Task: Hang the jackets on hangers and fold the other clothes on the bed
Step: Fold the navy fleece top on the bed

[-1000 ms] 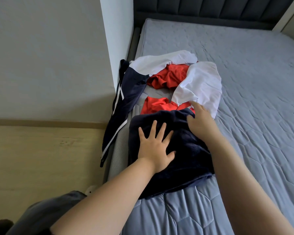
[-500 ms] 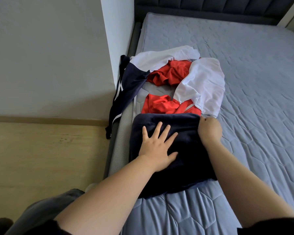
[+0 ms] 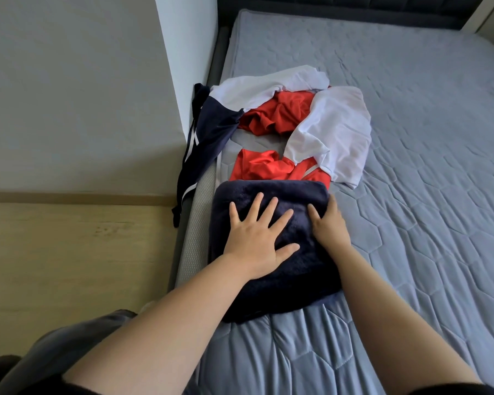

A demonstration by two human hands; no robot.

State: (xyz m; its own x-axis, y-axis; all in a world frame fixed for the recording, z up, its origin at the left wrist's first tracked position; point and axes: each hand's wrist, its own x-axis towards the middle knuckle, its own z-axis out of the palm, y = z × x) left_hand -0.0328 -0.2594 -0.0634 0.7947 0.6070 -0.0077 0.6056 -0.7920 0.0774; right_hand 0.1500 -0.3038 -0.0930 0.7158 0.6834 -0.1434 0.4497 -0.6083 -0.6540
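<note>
Subject item: folded dark navy fleece garment (image 3: 280, 292), a thick squared bundle lying flat on the near left part of the grey quilted mattress (image 3: 417, 201), close to its left edge.
Left hand (image 3: 254, 238): palm down on the middle of the bundle, fingers straight and spread, gripping nothing, pressing on the cloth.
Right hand (image 3: 330, 226): at 3 o'clock of the left hand, on the bundle's right edge; thumb laid on top, fingers straight along the edge, nothing clamped.
Unfolded pile: at 12 o'clock of the bundle and touching its far edge, a crumpled red garment (image 3: 277, 112) with a loose white garment (image 3: 337, 132) lying over and around it.
Overhanging item: at 10 o'clock, a navy garment with white stripes (image 3: 208, 132) trailing off the mattress edge towards the floor; possibly a jacket, too little shows to confirm.
Surroundings: pale wooden floor (image 3: 69, 246) at 9 o'clock; dark padded headboard (image 3: 354, 12) at 12 o'clock.
</note>
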